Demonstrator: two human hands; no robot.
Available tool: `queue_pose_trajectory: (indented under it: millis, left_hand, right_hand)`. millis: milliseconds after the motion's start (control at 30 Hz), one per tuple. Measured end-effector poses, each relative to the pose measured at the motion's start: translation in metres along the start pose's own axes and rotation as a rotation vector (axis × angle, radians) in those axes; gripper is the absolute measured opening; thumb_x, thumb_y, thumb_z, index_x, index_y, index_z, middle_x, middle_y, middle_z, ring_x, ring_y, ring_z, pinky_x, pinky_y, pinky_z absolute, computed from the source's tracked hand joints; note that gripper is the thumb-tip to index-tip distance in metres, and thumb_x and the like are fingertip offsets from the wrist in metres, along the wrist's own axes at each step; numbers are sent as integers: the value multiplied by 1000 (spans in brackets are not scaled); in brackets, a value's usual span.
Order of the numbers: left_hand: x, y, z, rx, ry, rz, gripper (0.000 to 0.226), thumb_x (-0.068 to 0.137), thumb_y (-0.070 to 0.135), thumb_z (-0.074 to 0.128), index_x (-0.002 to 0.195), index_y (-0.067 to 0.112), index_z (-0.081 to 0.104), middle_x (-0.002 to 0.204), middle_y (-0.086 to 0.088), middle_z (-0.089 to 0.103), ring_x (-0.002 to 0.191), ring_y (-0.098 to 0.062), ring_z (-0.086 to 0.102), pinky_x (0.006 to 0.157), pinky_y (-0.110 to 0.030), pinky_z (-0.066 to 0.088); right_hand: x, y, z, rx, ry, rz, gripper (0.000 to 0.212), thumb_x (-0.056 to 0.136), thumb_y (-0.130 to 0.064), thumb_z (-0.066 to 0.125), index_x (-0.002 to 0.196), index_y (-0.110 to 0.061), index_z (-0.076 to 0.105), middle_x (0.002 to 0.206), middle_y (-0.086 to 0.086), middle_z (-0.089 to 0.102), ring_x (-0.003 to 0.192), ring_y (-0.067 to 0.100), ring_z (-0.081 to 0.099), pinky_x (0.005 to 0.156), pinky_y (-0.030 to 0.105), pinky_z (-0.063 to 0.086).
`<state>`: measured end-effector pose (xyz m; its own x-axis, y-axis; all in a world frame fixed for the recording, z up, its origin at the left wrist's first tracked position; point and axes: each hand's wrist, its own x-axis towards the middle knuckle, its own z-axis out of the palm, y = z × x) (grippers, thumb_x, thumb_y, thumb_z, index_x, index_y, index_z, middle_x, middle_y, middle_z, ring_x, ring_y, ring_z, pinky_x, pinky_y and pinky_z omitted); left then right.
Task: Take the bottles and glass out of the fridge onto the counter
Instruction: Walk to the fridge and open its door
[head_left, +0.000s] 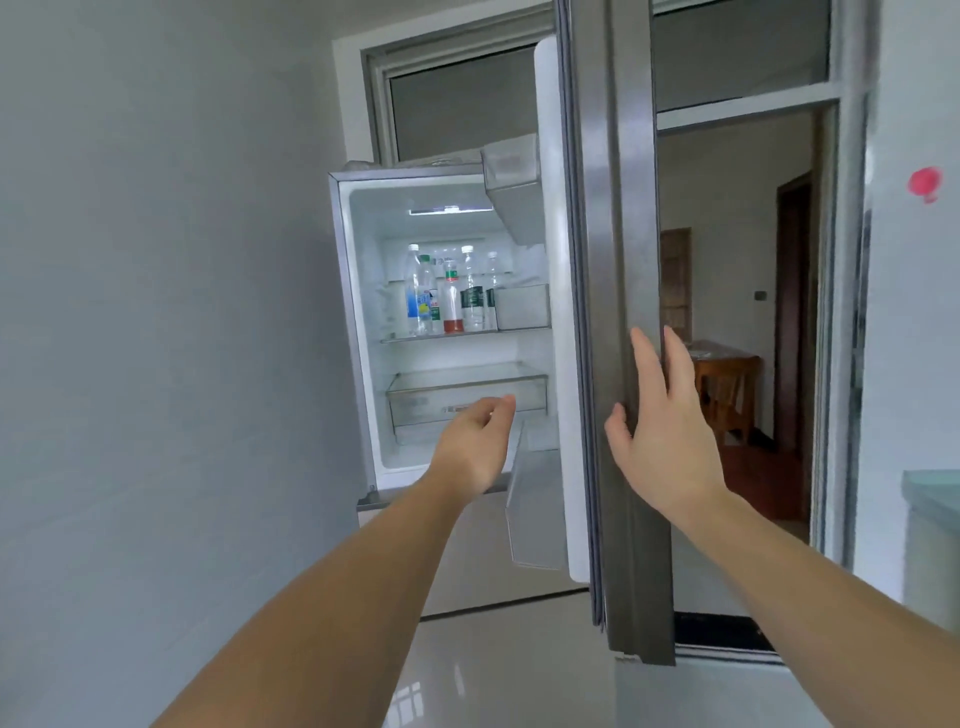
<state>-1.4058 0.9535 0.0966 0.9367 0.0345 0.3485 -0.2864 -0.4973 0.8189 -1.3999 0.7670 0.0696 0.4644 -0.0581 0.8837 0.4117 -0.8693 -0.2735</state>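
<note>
While the fridge is standing open, I'm seeing the left hand hovering in front of it, fingers loosely curled, holding nothing. The right hand, at 3 o'clock of it, is lying flat on the door edge, fingers straight, thumb spread, gripping nothing. The bottles are standing upright, clustered on the upper shelf, at 12 o'clock from the left hand, well apart from it. The drawer is sitting behind the left fingertips.
</note>
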Motion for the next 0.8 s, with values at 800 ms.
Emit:
queue_pose_trajectory:
  millis: [800]
  left_hand:
    - [45,70,185,-22,-448,292,42,99,46,34,134,29,51,144,1,46,133,-14,40,97,-22,25]
  right_hand:
    - [-15,196,-67,29,-126,696,76,85,12,38,153,-13,12,159,3,13,146,24,16,118,31,16]
